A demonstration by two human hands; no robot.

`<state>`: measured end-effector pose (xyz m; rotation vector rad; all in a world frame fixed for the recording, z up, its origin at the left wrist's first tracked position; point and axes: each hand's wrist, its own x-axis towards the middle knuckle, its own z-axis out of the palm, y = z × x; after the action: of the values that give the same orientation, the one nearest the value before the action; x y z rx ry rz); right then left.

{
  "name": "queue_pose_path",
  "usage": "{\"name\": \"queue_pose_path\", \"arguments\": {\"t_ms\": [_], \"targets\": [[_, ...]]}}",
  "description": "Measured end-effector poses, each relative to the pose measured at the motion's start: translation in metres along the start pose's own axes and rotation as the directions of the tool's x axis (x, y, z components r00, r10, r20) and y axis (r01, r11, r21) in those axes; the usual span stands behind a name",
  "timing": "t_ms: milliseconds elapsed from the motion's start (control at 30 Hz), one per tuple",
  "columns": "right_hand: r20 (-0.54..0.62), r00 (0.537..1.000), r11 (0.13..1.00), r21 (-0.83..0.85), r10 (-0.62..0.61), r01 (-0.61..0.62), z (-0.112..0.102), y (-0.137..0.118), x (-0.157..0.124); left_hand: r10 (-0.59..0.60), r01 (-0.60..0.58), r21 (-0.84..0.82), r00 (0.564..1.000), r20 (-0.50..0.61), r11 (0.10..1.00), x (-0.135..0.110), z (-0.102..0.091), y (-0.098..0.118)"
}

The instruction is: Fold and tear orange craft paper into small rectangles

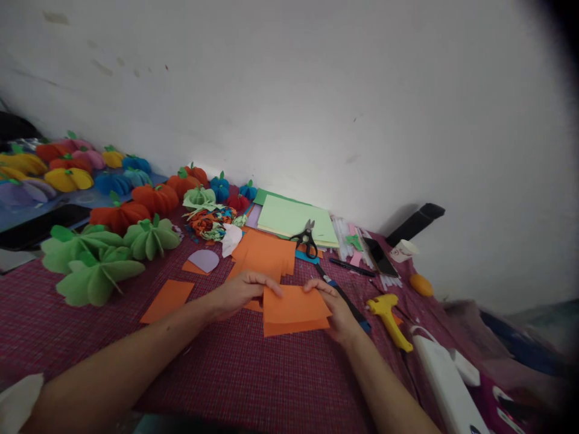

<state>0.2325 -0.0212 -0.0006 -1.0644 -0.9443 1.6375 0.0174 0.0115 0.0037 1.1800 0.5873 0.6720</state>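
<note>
My left fingers point(271, 288) are closed over the top left corner of the orange paper sheets point(294, 308), fingertips lying on the upper face, the thumb hidden beneath. My right hand point(337, 313) pinches the right edge of the same sheets, fingers curled on top near the upper right corner. Both hands are clamped on the paper, which sits low over the checked red cloth point(253, 374) between them; a second layer shows along the bottom edge (so at least two sheets). My left hand point(242, 290) rests with its wrist close to the cloth.

Just behind the sheets lies a loose pile of orange paper pieces point(265, 250), and to the left of my left forearm a single orange piece point(168, 299) lies flat. Near it is a lilac paper half-round point(204, 260). Beyond the pile, black scissors point(306, 238) rest on the near edge of a light green paper stack point(289, 218). To the right of my right hand lies a yellow glue gun point(389, 313), with a black pen point(350, 266) and a dark phone point(381, 256) further back. On the far left stand green paper pumpkins point(94, 265), then orange paper pumpkins point(136, 205) behind them, near the wall.
</note>
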Motion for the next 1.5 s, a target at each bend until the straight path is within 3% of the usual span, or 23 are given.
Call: {"name": "queue_pose_path", "arguments": {"t_ms": [233,433,1067,1200,1333,1500], "targets": [[0.053,0.999,1.000,-0.012,0.013,-0.012,-0.001,0.000,0.000,0.056,-0.058,0.176,0.998,0.015,0.983,0.001,-0.005,0.000],[0.047,0.998,0.999,-0.022,0.031,-0.029,-0.004,0.002,0.003,0.120,-0.122,0.404,0.992,0.032,0.907,0.001,-0.006,0.004],[0.066,0.998,0.994,-0.109,0.015,-0.008,-0.006,0.001,0.004,0.204,-0.209,0.552,0.976,0.071,0.808,0.000,-0.006,0.007],[0.143,0.989,0.989,-0.135,-0.040,0.059,-0.008,0.002,0.003,0.220,-0.218,0.598,0.973,0.072,0.771,-0.001,-0.006,0.006],[0.112,0.983,0.950,-0.260,-0.146,0.171,-0.005,0.003,0.002,0.238,-0.246,0.609,0.967,0.095,0.754,-0.001,-0.005,0.008],[0.149,0.979,0.947,-0.272,-0.137,0.174,-0.001,0.002,0.001,0.297,-0.299,0.607,0.949,0.108,0.736,-0.001,-0.010,0.011]]}}
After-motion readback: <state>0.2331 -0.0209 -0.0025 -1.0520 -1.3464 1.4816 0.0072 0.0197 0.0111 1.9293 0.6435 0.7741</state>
